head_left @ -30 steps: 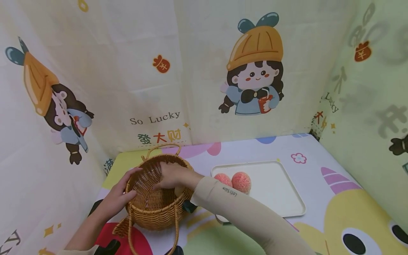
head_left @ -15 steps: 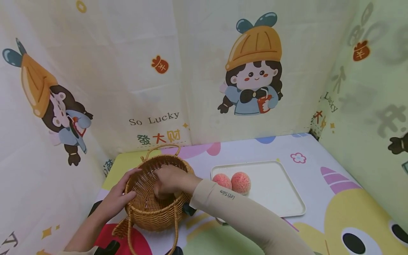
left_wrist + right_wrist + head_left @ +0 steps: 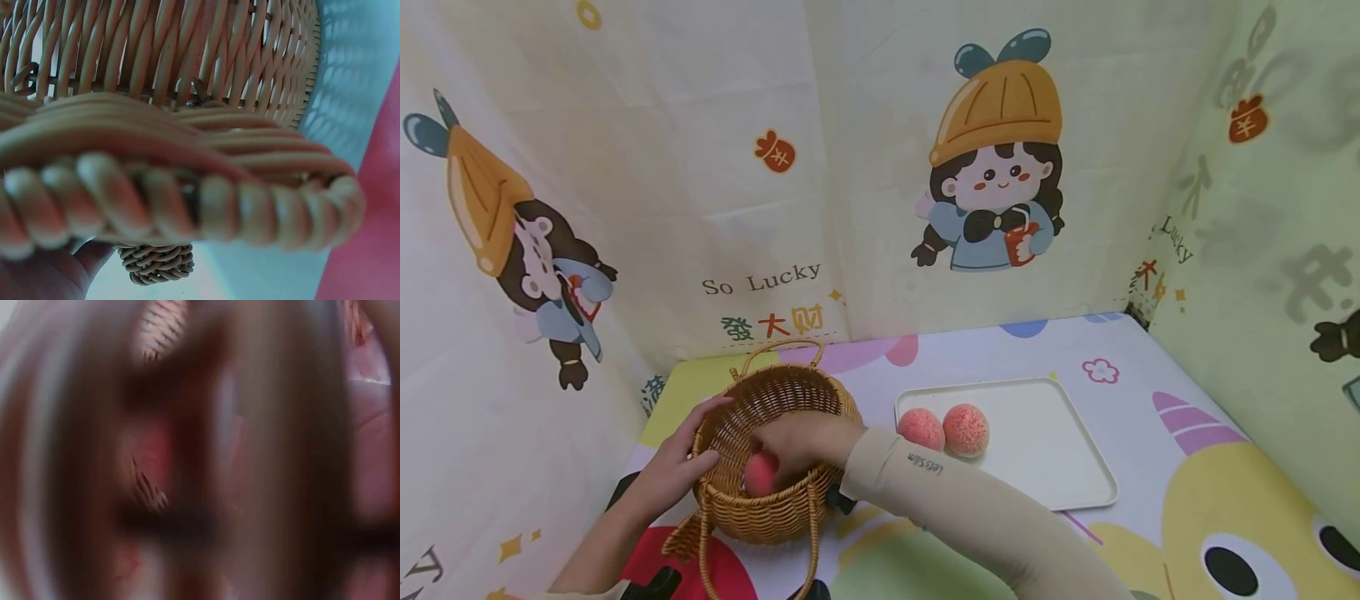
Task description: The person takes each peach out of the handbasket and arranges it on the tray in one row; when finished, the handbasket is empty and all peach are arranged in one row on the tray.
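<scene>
The fuzzy pink round peach [image 3: 760, 473] sits inside the woven wicker basket [image 3: 775, 500], right hand [image 3: 805, 437] with fingers curled round it. Left hand [image 3: 673, 467] grips the basket rim at 9 o'clock, fingers spread over the edge. At 3 o'clock, two more peaches [image 3: 943, 428] rest on a white rectangular tray [image 3: 1060, 450]. Risk, I'd guess: the peach catching on the rim and tipping the basket.

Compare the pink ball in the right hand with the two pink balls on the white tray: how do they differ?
The pink ball in the basket is gripped by the right hand and partly hidden behind the wicker basket rim; the two pink balls on the tray lie free, side by side, fully visible on the white tray. All three look alike in colour, round shape and size.
</scene>
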`<state>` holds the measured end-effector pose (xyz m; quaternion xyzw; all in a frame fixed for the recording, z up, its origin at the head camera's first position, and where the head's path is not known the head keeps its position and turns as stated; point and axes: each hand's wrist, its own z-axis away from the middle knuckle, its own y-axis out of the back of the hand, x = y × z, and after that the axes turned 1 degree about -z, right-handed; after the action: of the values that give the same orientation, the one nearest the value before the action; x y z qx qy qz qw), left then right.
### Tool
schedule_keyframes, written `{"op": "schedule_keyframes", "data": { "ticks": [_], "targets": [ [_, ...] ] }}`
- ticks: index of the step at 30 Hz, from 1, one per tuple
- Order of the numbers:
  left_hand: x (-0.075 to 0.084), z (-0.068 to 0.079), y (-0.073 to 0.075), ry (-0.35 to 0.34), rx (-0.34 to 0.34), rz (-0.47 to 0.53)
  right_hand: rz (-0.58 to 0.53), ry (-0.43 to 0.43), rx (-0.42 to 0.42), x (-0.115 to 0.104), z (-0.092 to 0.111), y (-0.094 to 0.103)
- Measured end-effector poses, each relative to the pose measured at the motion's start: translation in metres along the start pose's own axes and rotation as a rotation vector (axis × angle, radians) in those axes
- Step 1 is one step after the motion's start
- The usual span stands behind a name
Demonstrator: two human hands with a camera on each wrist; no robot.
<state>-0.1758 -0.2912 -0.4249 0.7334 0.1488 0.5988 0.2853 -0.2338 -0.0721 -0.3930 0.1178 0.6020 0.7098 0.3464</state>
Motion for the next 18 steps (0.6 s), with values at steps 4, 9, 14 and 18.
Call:
{"op": "schedule_keyframes", "data": {
  "ticks": [4,9,14,18],
  "targets": [
    [-0.0006,0.0006,-0.0004,-0.011,0.001,0.003,-0.028,-0.001,-0.025,-0.0036,-0.0015,-0.0039],
    [-0.0010,0.0013,-0.0006,-0.014,0.002,0.011,-0.035,0.002,-0.026,-0.0057,-0.0018,-0.0051],
    [-0.0008,0.0009,-0.0003,-0.010,-0.002,0.005,-0.028,0.028,0.034,-0.0053,-0.0010,-0.0030],
    [0.0000,0.0003,0.0006,-0.004,-0.001,-0.009,0.032,0.068,0.140,-0.0039,0.0017,0.0024]
  ]
}}
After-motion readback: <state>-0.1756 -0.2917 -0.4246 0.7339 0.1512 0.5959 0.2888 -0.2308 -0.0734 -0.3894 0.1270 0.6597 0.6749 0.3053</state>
